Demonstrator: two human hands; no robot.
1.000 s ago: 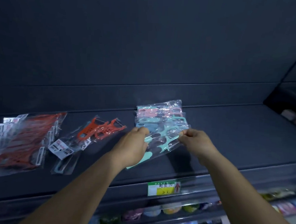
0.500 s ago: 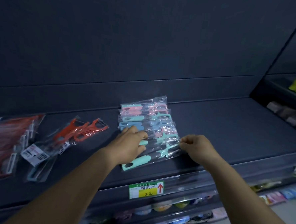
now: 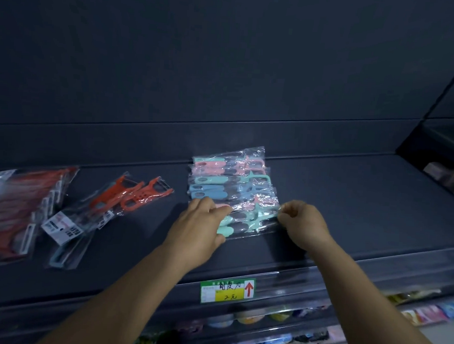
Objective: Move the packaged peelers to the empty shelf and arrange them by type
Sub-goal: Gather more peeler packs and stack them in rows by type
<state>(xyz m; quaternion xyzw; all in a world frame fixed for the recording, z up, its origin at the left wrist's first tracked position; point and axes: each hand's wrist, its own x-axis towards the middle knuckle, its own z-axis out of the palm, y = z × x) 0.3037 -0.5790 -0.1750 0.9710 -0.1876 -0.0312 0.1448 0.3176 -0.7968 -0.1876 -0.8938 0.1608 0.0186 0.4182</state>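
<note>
Packaged peelers [image 3: 232,190] in pink, mint and blue, each sealed in a crinkled clear sleeve, lay overlapping in a flat row on the dark matte shelf [image 3: 351,206], straight behind the green and yellow price tag [image 3: 227,290] on its front rail. The left hand [image 3: 199,230] rested on the near-left end of the row, fingers bent over the plastic. The right hand [image 3: 303,225] pinched the shiny film at the row's near-right corner. Left of the tag, a loose pair of orange Y-shaped peelers [image 3: 128,200] lay in glossy bags; farther left sat a thicker stack of orange packs [image 3: 16,212].
</note>
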